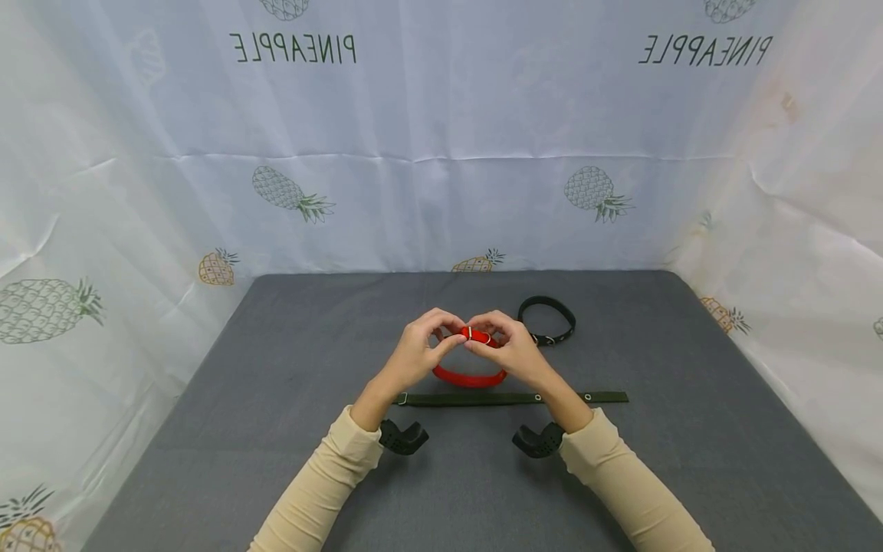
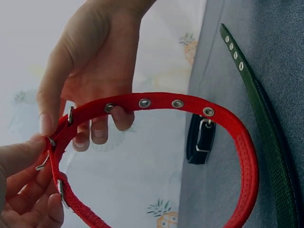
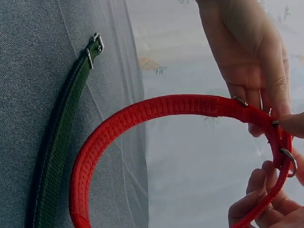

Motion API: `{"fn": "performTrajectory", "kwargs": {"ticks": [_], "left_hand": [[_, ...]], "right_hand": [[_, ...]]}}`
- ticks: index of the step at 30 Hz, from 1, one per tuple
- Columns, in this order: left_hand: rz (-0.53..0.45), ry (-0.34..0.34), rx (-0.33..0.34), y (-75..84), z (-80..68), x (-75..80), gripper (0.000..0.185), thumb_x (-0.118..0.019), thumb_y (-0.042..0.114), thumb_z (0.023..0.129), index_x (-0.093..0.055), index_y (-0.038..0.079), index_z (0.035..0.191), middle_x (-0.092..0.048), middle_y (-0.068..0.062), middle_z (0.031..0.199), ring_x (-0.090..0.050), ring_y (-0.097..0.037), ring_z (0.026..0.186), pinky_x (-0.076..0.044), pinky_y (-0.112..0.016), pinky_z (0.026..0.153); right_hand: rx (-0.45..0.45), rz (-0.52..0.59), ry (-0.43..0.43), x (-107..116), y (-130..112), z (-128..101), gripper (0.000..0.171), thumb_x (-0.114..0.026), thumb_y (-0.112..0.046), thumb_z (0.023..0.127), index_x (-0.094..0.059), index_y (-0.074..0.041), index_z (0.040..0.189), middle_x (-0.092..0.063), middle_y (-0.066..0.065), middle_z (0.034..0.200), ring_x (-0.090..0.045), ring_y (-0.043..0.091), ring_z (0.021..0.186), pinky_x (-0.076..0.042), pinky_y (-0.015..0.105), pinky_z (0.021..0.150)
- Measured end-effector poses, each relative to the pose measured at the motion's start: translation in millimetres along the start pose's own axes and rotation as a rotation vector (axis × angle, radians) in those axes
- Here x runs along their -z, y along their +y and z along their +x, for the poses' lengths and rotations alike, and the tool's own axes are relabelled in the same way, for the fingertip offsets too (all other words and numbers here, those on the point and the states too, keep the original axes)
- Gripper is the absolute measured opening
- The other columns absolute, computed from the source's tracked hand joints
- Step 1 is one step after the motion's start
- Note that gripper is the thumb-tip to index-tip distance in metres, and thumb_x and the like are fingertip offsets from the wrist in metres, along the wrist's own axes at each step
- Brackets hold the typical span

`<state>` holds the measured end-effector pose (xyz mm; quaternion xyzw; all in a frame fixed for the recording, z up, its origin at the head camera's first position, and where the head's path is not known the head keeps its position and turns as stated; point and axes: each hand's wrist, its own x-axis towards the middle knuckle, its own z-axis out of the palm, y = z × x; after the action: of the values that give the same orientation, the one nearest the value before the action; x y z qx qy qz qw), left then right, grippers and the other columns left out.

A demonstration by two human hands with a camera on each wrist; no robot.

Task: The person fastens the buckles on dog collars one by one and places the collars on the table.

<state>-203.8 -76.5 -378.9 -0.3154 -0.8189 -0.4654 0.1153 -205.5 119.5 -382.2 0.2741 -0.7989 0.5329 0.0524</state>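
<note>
A red collar (image 1: 469,377) with metal eyelets and a buckle is held in a loop above the grey table (image 1: 276,383). My left hand (image 1: 447,331) pinches the strap at the buckle end, and my right hand (image 1: 480,337) pinches it from the other side, fingertips nearly meeting. In the left wrist view the red collar (image 2: 190,103) arcs from the left hand (image 2: 33,156) past the right hand (image 2: 57,121). The right wrist view shows the red collar (image 3: 142,111), the right hand (image 3: 280,156) and the left hand (image 3: 266,118) at the buckle.
A dark green collar (image 1: 510,399) lies flat and straight on the table just in front of my hands. A black collar (image 1: 547,318) sits buckled in a loop behind the right hand. Pineapple-print sheets (image 1: 441,153) wall in the table on three sides.
</note>
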Motion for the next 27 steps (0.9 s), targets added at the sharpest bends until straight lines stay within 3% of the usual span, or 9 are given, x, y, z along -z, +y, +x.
{"fn": "performTrajectory", "kwargs": {"ticks": [13,20,27], "left_hand": [[0.012,-0.03,-0.034,-0.1,2.0,3.0,0.017,-0.066,0.013,0.091,-0.064,0.004,0.104,-0.064,-0.011,0.102,-0.058,-0.019,0.091,-0.051,-0.028,0.082],[-0.009,-0.042,-0.056,-2.4,0.7,7.0,0.015,-0.063,0.012,0.093,-0.063,0.004,0.105,-0.063,-0.011,0.104,-0.057,-0.019,0.091,-0.05,-0.027,0.083],[-0.045,-0.037,-0.024,-4.1,-0.1,9.6,0.016,-0.061,0.01,0.094,-0.061,0.002,0.108,-0.061,-0.012,0.105,-0.056,-0.02,0.09,-0.051,-0.028,0.082]], "right_hand": [[-0.001,0.033,-0.031,0.8,0.0,1.3,0.024,-0.065,-0.001,0.089,-0.058,0.005,0.111,-0.065,0.028,0.106,-0.059,-0.002,0.076,-0.05,0.019,0.067],[-0.021,0.037,-0.039,0.7,-1.2,2.2,0.023,-0.064,-0.002,0.089,-0.058,0.002,0.111,-0.066,0.026,0.107,-0.065,0.013,0.085,-0.052,0.021,0.072],[-0.023,0.039,-0.035,1.5,-1.9,2.5,0.022,-0.065,-0.003,0.089,-0.058,0.002,0.109,-0.068,0.025,0.101,-0.06,0.0,0.078,-0.052,0.021,0.07]]}}
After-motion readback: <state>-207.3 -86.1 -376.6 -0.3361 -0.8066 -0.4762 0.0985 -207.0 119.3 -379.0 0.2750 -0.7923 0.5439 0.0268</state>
